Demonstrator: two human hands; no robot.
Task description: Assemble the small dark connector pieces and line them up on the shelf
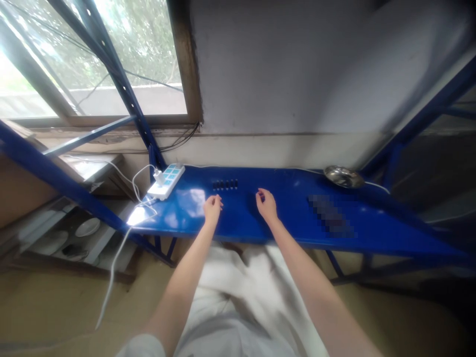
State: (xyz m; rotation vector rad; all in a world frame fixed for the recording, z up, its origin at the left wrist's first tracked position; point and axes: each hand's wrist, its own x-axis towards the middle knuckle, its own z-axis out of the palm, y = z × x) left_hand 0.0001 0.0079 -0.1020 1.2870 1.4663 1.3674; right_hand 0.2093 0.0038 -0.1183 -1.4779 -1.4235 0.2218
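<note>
My left hand [212, 209] is over the blue table [293, 233], close to its front edge. Its fingers are loosely curled, with small gaps between the fingertips, and no object shows in them. To the right, my right hand [267, 204] hovers above the tabletop, thumb and fingers bent with a gap between them and nothing visible inside. Several small dark pieces with pale ends [225, 185] stand in a neat row just beyond my left hand. They are too small to identify. Neither hand touches them.
A white power strip [167, 181] with a plugged-in white adapter lies at the table's left end; its cable hangs off the side. A shiny metal bowl [344, 177] sits at the back right. In front of it is a pixelated dark object [330, 214]. Blue frame posts [130, 94] flank the table.
</note>
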